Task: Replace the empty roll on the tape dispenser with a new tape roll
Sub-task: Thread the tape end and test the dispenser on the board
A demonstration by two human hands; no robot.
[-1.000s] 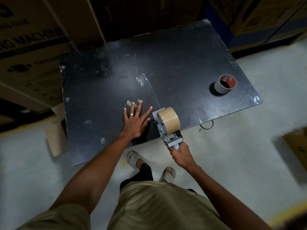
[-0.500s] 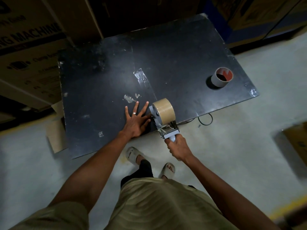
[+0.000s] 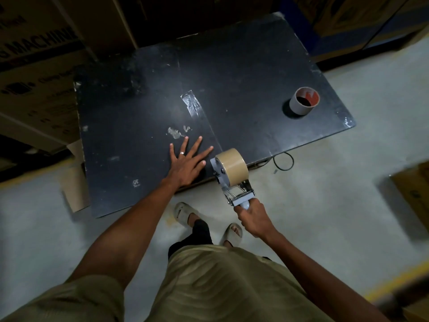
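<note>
Head view: your right hand (image 3: pixel 254 219) grips the dispenser (image 3: pixel 234 182) handle at centre frame.
Your left hand (image 3: pixel 185 162) lies flat, fingers spread, on the tabletop (image 3: pixel 255 66).

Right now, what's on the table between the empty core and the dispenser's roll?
Nothing: in the head view only bare black table separates the empty core from the tape roll on the dispenser, which the right hand holds at the table's near edge.

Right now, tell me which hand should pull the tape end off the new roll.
Left. The left hand lies flat and free on the black table, right beside the tape roll. The right hand is busy gripping the tape dispenser by its handle.
</note>
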